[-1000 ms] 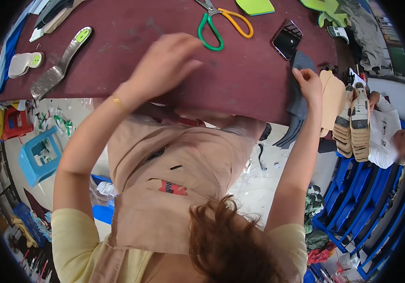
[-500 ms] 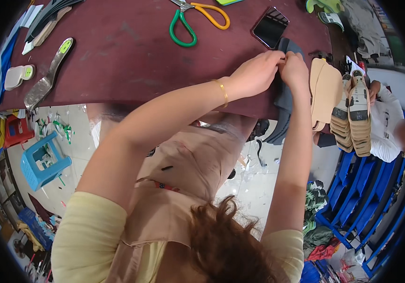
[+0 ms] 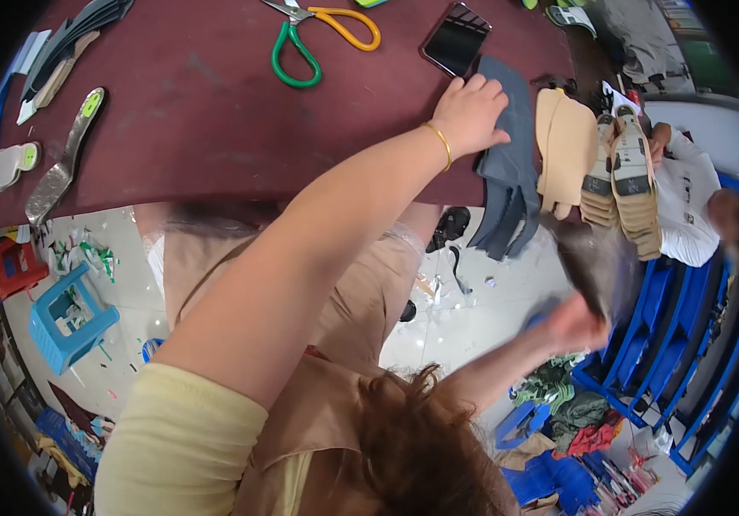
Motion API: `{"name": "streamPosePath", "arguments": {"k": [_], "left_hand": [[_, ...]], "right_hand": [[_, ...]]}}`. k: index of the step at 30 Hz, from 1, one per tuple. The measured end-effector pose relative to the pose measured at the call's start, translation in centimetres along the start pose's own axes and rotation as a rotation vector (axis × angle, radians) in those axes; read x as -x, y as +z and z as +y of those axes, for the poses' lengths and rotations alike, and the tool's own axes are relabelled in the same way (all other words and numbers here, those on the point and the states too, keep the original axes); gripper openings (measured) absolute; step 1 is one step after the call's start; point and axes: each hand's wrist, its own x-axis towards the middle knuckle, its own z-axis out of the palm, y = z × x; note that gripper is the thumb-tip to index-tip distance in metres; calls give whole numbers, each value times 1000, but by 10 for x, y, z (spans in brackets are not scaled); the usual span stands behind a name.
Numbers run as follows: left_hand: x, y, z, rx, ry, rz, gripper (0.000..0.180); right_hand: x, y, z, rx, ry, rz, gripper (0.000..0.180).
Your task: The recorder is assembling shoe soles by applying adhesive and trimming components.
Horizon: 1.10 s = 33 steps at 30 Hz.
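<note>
My left hand (image 3: 472, 113) lies palm down, fingers stretched out, at the left edge of a stack of dark grey flat cut pieces (image 3: 511, 146). The stack overhangs the table's front edge. Off the table to the right, my right hand (image 3: 579, 323) is closed on a dark flat piece (image 3: 588, 262), blurred by motion, so its exact shape is unclear. A black phone (image 3: 457, 39) lies just beyond my left hand. Beige shoe-shaped pieces (image 3: 562, 142) stand beside the grey stack, with shoe uppers on beige soles (image 3: 631, 176) further right.
Scissors (image 3: 296, 41) with green and orange handles lie on the dark red table (image 3: 189, 146). A metal shoehorn-like tool (image 3: 67, 159) is at left. Below stand a blue stool (image 3: 68, 322) and blue racks (image 3: 653, 344). Another person (image 3: 687, 202) sits at the right.
My right hand has left the grey stack and swung down right with a dark piece. My left hand has opened onto the stack. The whole view has shifted slightly.
</note>
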Motion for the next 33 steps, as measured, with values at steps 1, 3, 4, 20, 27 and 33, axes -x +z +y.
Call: {"name": "streamPosePath", "arguments": {"k": [1, 3, 4, 20, 27, 33], "left_hand": [[-4, 0, 0, -37, -22, -14, 50], [-14, -7, 5, -80, -53, -69, 52], [-16, -14, 8, -64, -69, -116, 54], [205, -207, -99, 1650, -920, 387, 39], [224, -249, -175, 1812, -968, 442, 44], [232, -242, -181, 1917, -893, 476, 46]], "right_hand": [[7, 17, -36, 82, -124, 17, 48], [17, 5, -129, 161, -237, -150, 36], [23, 18, -154, 139, -196, -275, 33], [262, 186, 209, 1018, -166, -1434, 36], [258, 168, 209, 917, -183, -1483, 23], [179, 211, 263, 936, 131, -855, 30]]}}
